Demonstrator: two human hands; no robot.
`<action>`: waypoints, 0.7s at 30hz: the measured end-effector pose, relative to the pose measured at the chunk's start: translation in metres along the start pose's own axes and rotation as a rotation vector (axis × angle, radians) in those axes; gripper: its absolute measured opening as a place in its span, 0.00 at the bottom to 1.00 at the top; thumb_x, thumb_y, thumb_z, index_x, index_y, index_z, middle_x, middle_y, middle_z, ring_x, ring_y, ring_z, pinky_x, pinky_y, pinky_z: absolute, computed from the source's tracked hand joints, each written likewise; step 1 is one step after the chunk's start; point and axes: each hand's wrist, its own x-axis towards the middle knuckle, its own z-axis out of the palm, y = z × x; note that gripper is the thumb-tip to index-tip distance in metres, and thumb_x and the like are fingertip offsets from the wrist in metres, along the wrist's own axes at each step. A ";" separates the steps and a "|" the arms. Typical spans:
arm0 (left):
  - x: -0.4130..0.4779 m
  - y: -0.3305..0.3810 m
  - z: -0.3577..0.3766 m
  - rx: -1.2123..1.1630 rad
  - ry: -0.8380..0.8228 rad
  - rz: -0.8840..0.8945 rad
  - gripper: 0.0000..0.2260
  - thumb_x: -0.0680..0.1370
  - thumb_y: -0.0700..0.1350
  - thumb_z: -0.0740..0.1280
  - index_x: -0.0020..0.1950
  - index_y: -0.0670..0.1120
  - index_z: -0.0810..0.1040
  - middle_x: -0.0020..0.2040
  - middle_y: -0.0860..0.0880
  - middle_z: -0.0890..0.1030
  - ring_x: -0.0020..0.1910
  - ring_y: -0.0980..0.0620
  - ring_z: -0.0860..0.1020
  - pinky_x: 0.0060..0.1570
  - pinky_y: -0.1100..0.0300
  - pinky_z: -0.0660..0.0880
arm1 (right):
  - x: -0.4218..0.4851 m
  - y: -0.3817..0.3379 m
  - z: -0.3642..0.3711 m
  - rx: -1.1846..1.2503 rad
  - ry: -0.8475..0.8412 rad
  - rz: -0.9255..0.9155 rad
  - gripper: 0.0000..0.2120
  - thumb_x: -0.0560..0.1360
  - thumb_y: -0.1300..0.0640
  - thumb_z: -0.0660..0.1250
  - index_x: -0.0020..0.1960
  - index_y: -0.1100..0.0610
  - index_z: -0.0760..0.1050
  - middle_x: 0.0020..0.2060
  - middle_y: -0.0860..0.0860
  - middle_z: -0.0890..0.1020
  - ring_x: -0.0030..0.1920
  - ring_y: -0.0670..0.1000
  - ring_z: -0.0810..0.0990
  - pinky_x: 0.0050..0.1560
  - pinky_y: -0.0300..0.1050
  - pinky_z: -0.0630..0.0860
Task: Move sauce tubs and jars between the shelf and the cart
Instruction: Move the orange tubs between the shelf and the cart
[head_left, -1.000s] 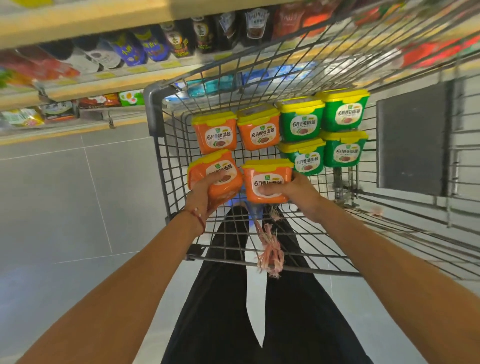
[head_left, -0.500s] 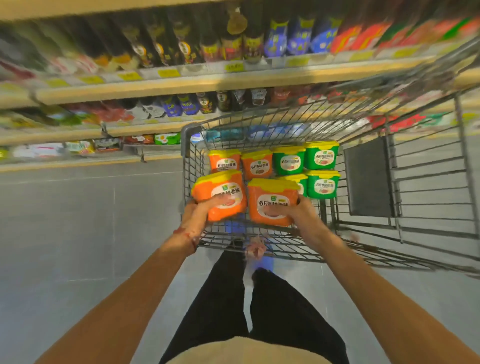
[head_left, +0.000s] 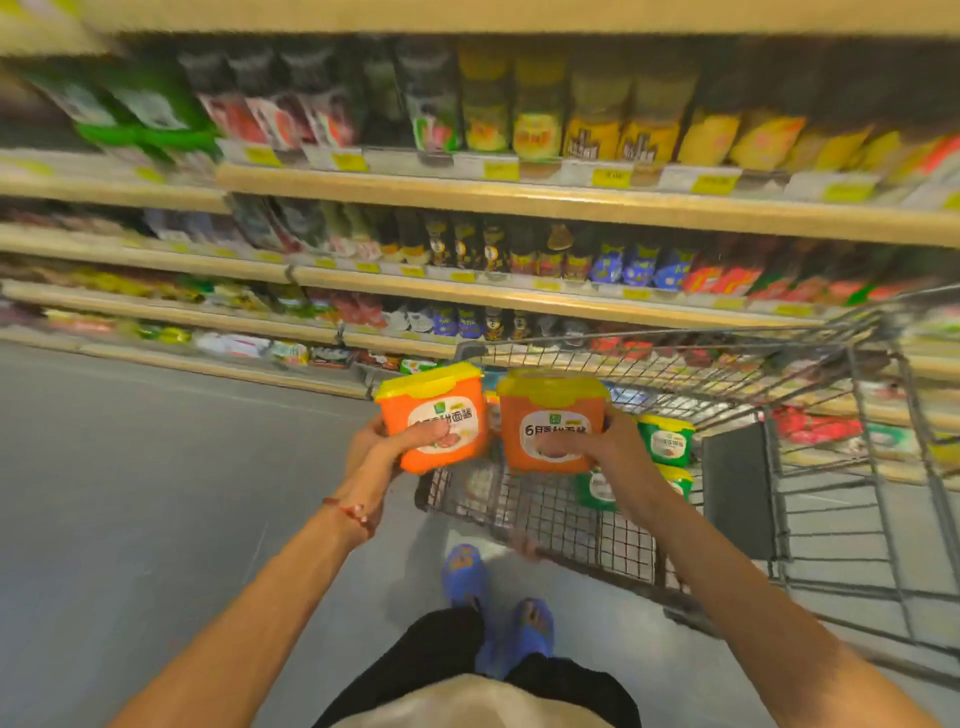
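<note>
At the cart (head_left: 571, 525), each grip (head_left: 376, 454) clasps a tub (head_left: 415, 402)

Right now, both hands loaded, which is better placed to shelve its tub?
Probably left: left hand holds the left tub at the cart edge, shelves ahead; right hand holds the right tub over it.

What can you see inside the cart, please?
Green tubs lie in the cart. The orange tubs held in front and the right hand cover part of its floor.
</note>
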 end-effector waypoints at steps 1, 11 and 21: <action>-0.005 0.009 -0.006 -0.007 0.005 0.032 0.44 0.50 0.52 0.83 0.64 0.39 0.80 0.55 0.41 0.86 0.51 0.44 0.86 0.45 0.57 0.83 | -0.001 -0.010 0.006 -0.008 -0.015 -0.023 0.30 0.59 0.60 0.84 0.59 0.58 0.80 0.48 0.52 0.89 0.48 0.53 0.88 0.42 0.41 0.82; -0.025 0.089 -0.085 -0.150 0.098 0.288 0.34 0.54 0.52 0.80 0.59 0.44 0.82 0.52 0.44 0.87 0.49 0.45 0.86 0.48 0.54 0.83 | 0.009 -0.102 0.108 -0.031 -0.220 -0.219 0.31 0.62 0.51 0.82 0.61 0.62 0.80 0.51 0.58 0.88 0.51 0.58 0.88 0.50 0.49 0.84; 0.002 0.157 -0.249 -0.282 0.151 0.423 0.29 0.58 0.49 0.79 0.59 0.45 0.83 0.53 0.42 0.87 0.50 0.43 0.86 0.44 0.54 0.83 | 0.055 -0.148 0.302 -0.079 -0.253 -0.337 0.37 0.51 0.49 0.83 0.57 0.59 0.80 0.47 0.55 0.89 0.47 0.56 0.89 0.44 0.45 0.84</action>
